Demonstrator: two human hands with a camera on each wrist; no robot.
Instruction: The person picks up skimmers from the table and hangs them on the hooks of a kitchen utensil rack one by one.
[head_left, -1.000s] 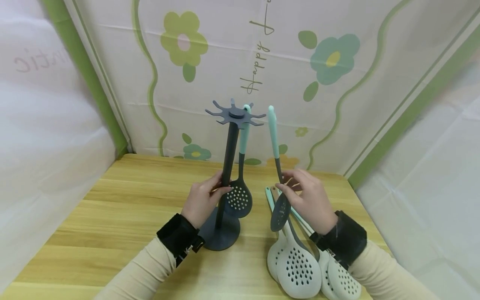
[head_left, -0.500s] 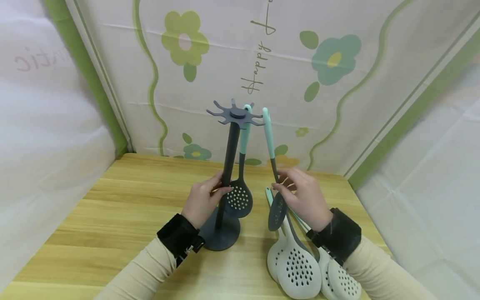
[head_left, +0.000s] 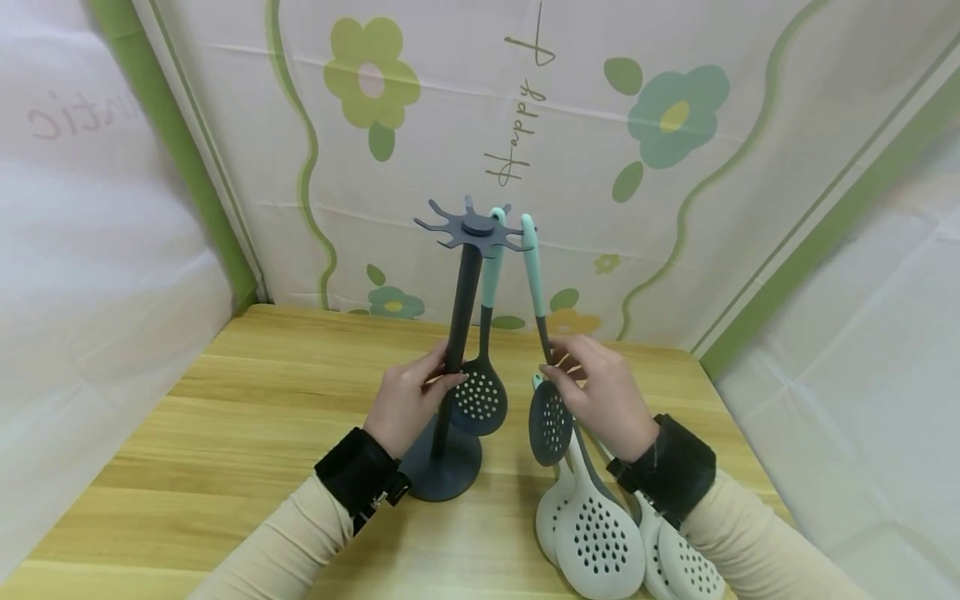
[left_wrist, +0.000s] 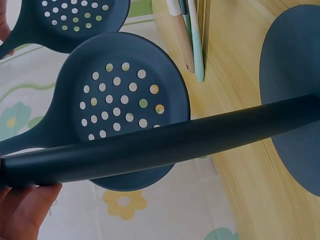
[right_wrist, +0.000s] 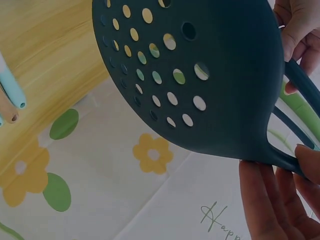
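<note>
Gripping the utensil rack (head_left: 462, 312) by its pole, left hand (head_left: 405, 400); my right hand (head_left: 606, 392) pinches a dark skimmer (head_left: 551, 423), handle tip beside the rack's top, contact unclear. Second skimmer (head_left: 481, 398) hangs there; pale slotted utensils (head_left: 598, 542) on tabletop (head_left: 225, 433).

Fingers (left_wrist: 31, 207) grip a pole (left_wrist: 150, 147) crossing a perforated skimmer (left_wrist: 132, 107).

Behind the yellowish wood-grain tabletop (head_left: 225, 433) hangs a white flower-printed sheet (head_left: 450, 158); the reddish lettering (head_left: 86, 117) at left is barely legible.

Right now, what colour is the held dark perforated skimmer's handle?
Mint-green slender handle, clearest in head view.
</note>
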